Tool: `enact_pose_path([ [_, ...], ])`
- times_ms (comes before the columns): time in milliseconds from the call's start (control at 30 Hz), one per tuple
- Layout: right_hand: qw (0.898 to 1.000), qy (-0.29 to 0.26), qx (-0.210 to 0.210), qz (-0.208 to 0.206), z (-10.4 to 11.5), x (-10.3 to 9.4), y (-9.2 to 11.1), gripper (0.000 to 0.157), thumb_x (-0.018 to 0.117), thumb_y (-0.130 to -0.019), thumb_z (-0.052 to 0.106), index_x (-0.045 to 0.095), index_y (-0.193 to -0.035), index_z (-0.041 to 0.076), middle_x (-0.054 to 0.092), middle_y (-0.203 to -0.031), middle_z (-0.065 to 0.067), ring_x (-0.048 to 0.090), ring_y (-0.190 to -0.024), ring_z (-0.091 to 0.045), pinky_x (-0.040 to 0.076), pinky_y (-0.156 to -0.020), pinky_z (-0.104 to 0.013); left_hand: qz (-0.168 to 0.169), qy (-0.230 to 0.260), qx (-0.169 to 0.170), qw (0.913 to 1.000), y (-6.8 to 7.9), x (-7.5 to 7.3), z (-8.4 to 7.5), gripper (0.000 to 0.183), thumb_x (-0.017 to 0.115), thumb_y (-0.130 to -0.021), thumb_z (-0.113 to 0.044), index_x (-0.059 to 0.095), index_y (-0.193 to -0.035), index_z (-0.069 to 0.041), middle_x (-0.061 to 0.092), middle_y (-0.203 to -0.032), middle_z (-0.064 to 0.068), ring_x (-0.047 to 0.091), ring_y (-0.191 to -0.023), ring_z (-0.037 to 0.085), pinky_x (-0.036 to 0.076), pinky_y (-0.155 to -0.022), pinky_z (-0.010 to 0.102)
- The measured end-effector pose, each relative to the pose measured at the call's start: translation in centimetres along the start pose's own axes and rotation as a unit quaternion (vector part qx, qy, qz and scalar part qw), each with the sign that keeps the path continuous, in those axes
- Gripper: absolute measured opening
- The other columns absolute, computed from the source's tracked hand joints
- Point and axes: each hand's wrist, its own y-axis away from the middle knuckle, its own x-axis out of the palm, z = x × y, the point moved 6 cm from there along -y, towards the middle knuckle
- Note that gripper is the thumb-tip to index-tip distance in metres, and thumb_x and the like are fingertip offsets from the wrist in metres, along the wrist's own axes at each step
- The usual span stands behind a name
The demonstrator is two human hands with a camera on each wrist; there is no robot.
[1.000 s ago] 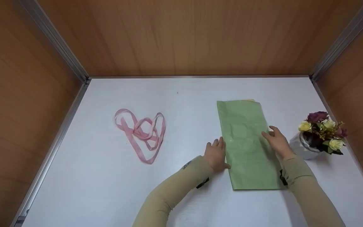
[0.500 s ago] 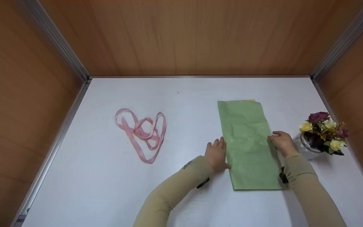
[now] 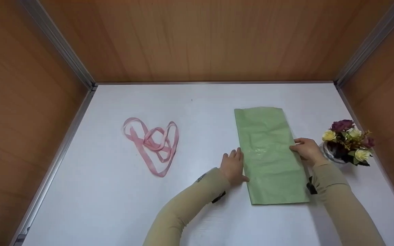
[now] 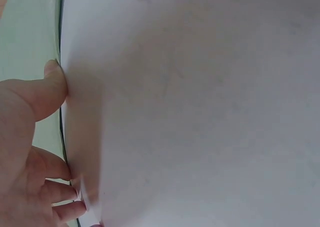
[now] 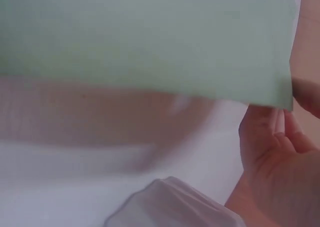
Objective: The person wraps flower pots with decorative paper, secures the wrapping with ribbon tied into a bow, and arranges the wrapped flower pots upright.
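Note:
A folded sheet of green wrapping paper [image 3: 268,157], long and creased, lies lengthwise on the right half of the table. My right hand [image 3: 307,150] pinches its right edge about midway along. In the right wrist view that edge is lifted off the table, with a shadow under it, between the thumb and fingers of the hand [image 5: 280,167]. Along the left edge rests my left hand [image 3: 232,168], fingers straight. The left wrist view shows the thumb of that hand [image 4: 20,132] and its fingertips right at the paper's edge.
A pink ribbon [image 3: 142,150] lies in loose loops on the left of the white table [image 3: 115,205]. Artificial flowers [image 3: 349,140] stand in a white pot [image 5: 175,207] just right of my right hand. Wooden panels [image 3: 197,41] enclose the back and sides.
My right hand has slid a little toward me along the paper's right edge and now pinches it. That edge has risen; the yellowish strip at the far end is now covered. My left hand stays put.

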Motion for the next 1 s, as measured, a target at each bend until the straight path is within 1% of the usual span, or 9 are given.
enact_pose_path([
  [200, 0.999, 0.039, -0.015, 0.011, 1.7, -0.4, 0.6, 0.056, 0.048, -0.097, 0.018, 0.029, -0.14, -0.012, 0.036, -0.136, -0.036, 0.043, -0.121, -0.045, 0.045, -0.096, -0.049, 0.005, -0.004, 0.008, 0.9999, 0.1, -0.3, 0.2, 0.098, 0.051, -0.082, -0.069, 0.019, -0.151, -0.008, 0.017, -0.158, 0.006, 0.02, -0.144, 0.02, 0.025, -0.115, 0.038],
  [367, 0.997, 0.074, -0.031, 0.015, 3.4, -0.5, 1.1, 0.053, 0.05, -0.095, 0.015, 0.034, -0.137, -0.013, 0.043, -0.127, -0.034, 0.05, -0.111, -0.041, 0.049, -0.091, -0.048, 0.002, 0.016, 0.014, 0.9998, 0.2, -1.2, 0.6, 0.086, 0.051, -0.086, -0.064, 0.029, -0.148, -0.008, 0.028, -0.154, 0.007, 0.03, -0.14, 0.021, 0.031, -0.111, 0.037],
  [433, 0.996, 0.08, -0.035, 0.018, 4.0, -0.6, 1.4, 0.052, 0.05, -0.095, 0.016, 0.035, -0.137, -0.012, 0.044, -0.127, -0.033, 0.051, -0.111, -0.04, 0.049, -0.091, -0.048, -0.004, 0.028, 0.022, 0.9994, 0.2, -1.7, 0.7, 0.075, 0.051, -0.089, -0.06, 0.039, -0.143, -0.009, 0.04, -0.146, 0.006, 0.039, -0.131, 0.02, 0.037, -0.106, 0.035],
  [533, 0.995, 0.078, -0.042, 0.034, 5.0, -0.8, 1.9, 0.053, 0.048, -0.097, 0.023, 0.036, -0.137, -0.011, 0.043, -0.131, -0.034, 0.049, -0.116, -0.042, 0.048, -0.093, -0.049, -0.022, 0.059, 0.042, 0.9972, 0.1, -2.9, 0.8, 0.052, 0.052, -0.092, -0.051, 0.057, -0.125, -0.011, 0.057, -0.121, 0.002, 0.051, -0.11, 0.017, 0.045, -0.091, 0.032],
  [600, 0.995, 0.075, -0.048, 0.048, 5.8, -0.9, 2.2, 0.056, 0.046, -0.098, 0.028, 0.035, -0.138, -0.01, 0.042, -0.134, -0.033, 0.047, -0.12, -0.044, 0.047, -0.094, -0.049, -0.041, 0.082, 0.058, 0.9941, 0.1, -4.0, 1.0, 0.038, 0.053, -0.094, -0.045, 0.063, -0.111, -0.012, 0.061, -0.105, 0.001, 0.055, -0.096, 0.016, 0.048, -0.081, 0.031],
  [667, 0.994, 0.066, -0.053, 0.063, 6.5, -1.0, 2.5, 0.059, 0.044, -0.099, 0.033, 0.034, -0.139, -0.009, 0.041, -0.136, -0.032, 0.046, -0.122, -0.044, 0.047, -0.095, -0.048, -0.063, 0.119, 0.07, 0.9884, 0.3, -5.3, 1.3, 0.034, 0.054, -0.095, -0.039, 0.066, -0.109, -0.01, 0.064, -0.103, 0.002, 0.059, -0.094, 0.016, 0.05, -0.079, 0.03],
  [733, 0.994, 0.054, -0.057, 0.078, 7.2, -1.0, 2.7, 0.061, 0.042, -0.1, 0.038, 0.033, -0.14, -0.007, 0.041, -0.137, -0.03, 0.046, -0.122, -0.042, 0.048, -0.095, -0.046, -0.084, 0.167, 0.081, 0.979, 0.4, -6.6, 1.7, 0.034, 0.053, -0.096, -0.034, 0.066, -0.114, -0.007, 0.066, -0.109, 0.006, 0.062, -0.1, 0.018, 0.051, -0.084, 0.03],
  [800, 0.994, 0.034, -0.058, 0.091, 7.8, -0.9, 3.0, 0.065, 0.041, -0.1, 0.042, 0.031, -0.142, -0.007, 0.044, -0.132, -0.028, 0.054, -0.114, -0.033, 0.051, -0.092, -0.041, -0.097, 0.232, 0.083, 0.9643, 0.7, -7.8, 2.2, 0.037, 0.052, -0.097, -0.03, 0.063, -0.121, -0.005, 0.064, -0.119, 0.008, 0.061, -0.108, 0.019, 0.05, -0.09, 0.029],
  [1000, 0.984, -0.071, -0.069, 0.146, 9.5, 0.4, 3.7, 0.07, 0.033, -0.1, 0.048, 0.025, -0.145, -0.006, 0.057, -0.113, -0.005, 0.062, -0.092, -0.006, 0.054, -0.08, -0.027, -0.117, 0.42, 0.076, 0.8967, 1.1, -10.2, 3.2, 0.033, 0.052, -0.097, -0.025, 0.062, -0.121, -0.004, 0.062, -0.121, 0.007, 0.06, -0.109, 0.018, 0.049, -0.089, 0.024],
])
